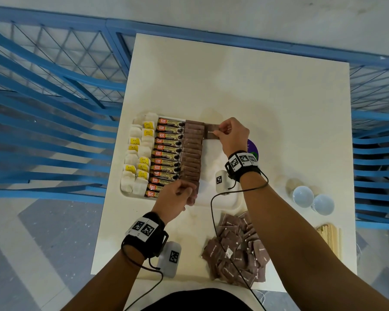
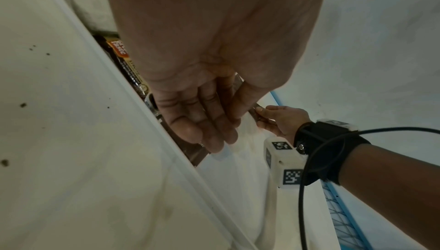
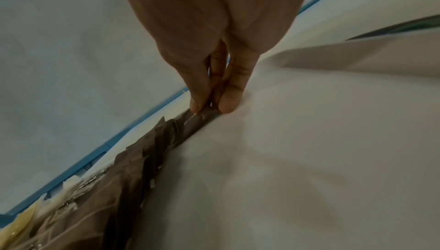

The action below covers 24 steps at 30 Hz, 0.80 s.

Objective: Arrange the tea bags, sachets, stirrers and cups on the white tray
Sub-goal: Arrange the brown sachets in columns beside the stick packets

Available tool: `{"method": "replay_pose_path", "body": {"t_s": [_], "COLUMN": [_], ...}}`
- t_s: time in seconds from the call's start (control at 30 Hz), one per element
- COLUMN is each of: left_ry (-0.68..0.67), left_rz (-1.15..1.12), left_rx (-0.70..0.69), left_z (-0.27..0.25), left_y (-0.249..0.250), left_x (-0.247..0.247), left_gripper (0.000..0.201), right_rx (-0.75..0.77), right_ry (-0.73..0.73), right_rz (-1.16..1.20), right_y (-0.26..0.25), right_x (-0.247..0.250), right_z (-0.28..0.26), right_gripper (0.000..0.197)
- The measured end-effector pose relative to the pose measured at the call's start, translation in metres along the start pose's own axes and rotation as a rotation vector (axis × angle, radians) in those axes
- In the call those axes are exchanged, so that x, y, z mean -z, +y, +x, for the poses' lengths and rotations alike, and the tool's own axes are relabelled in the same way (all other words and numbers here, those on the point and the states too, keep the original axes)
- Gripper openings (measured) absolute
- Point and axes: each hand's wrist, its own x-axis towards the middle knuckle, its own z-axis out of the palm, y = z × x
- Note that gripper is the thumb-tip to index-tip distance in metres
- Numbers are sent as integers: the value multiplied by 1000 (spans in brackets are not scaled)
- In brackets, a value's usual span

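Note:
A white tray (image 1: 222,198) holds columns of tea bags (image 1: 136,158), orange-labelled granule sachets (image 1: 166,151) and a row of brown sugar sachets (image 1: 192,151). At the tray's far end, just right of that row, my right hand (image 1: 219,132) pinches one brown sachet (image 1: 211,131) between thumb and fingers (image 3: 228,101). The held sachet (image 3: 204,116) touches the tray floor. My left hand (image 1: 189,195) rests at the row's near end. Its fairly straight fingers (image 2: 209,133) touch the last brown sachets (image 2: 197,154).
A loose pile of brown sachets (image 1: 236,250) lies on the table near me, right of centre. Two white cups (image 1: 303,196) (image 1: 323,204) and a bundle of wooden stirrers (image 1: 330,239) sit at the table's right edge. A purple disc (image 1: 253,147) lies beside the tray. Blue chairs (image 1: 43,131) flank the table.

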Motion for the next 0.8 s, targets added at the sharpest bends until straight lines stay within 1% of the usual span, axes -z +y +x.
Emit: {"method": "replay_pose_path", "body": {"t_s": [0.27,0.57,0.7,0.8], "left_ry": [3,3,1,-29], "left_rz": [-19,-23,9,32], "left_rx": [16,36,14,-6], "left_z": [3,5,4,0], "left_y": [-5,-5,-4,-3], "left_x": [3,3,1,-3], "left_gripper": [18,17,18,17], "right_rx": [-34,-12,-18,-7], "right_ry": [58,68,90,80], "right_rz": [83,18,0,18], "right_y": [6,9,4,-1], "right_x": [-3,-8,1,19], "right_z": [0,1,-6,-24], "right_gripper": [19,23,14,9]}}
